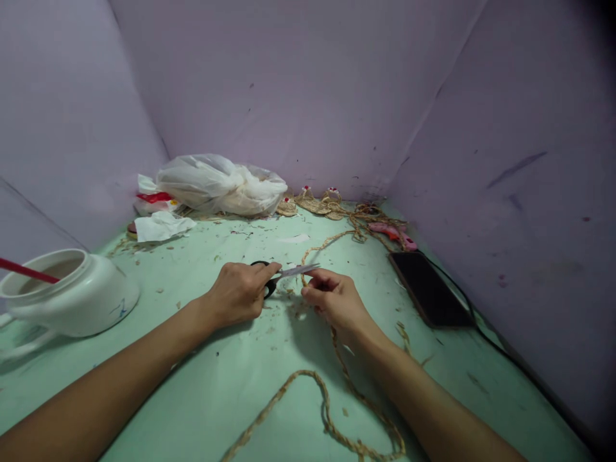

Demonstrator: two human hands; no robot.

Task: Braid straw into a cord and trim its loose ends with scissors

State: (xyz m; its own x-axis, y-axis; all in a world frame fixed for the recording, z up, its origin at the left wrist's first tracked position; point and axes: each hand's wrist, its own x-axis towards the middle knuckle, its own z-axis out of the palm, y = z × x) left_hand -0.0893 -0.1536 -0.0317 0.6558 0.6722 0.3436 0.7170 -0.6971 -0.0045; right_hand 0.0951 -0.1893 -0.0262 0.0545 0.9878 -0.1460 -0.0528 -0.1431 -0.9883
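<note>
My left hand (239,290) is closed round the black handles of a pair of scissors (294,271), whose blades point to the right. Between thumb and fingers, my right hand (337,300) pinches a braided straw cord (327,410) close to the blade tips. The blades lie at the cord just above my right fingertips; whether they touch it I cannot tell. From there one stretch of cord runs back to a tangled heap of cord (368,215). The other stretch passes under my right hand and loops toward the near edge of view.
At left stands a white pot (103,295) with a red stick in it. A white plastic bag (221,183), crumpled tissue (163,226) and small woven pieces (312,203) line the back wall. A phone (430,289) with a cable lies at right, near a pink tool (392,234).
</note>
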